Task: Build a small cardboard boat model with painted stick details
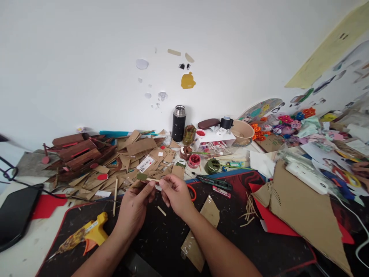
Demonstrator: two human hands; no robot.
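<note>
Both hands meet above the dark mat, at the near edge of the cardboard scraps. A thin pale wooden stick [153, 179] with a small green piece [141, 176] at its left end lies between them. My left hand [137, 202] is closed on the stick near the green piece, thumb on top. My right hand [175, 195] pinches the stick's right end between thumb and fingers. Below them a short loose stick [162, 211] rests on the mat [155, 238]. Orange-handled scissors [191, 192] are partly hidden behind my right hand.
A yellow glue gun [86, 232] lies left. Cardboard scraps [141, 146] and brown boat-like models [77, 152] are behind it. Paint jars [194, 161], a black flask [179, 125] and a green-black cutter [215, 182] stand or lie beyond my hands. A cardboard sheet [305, 207] is at right.
</note>
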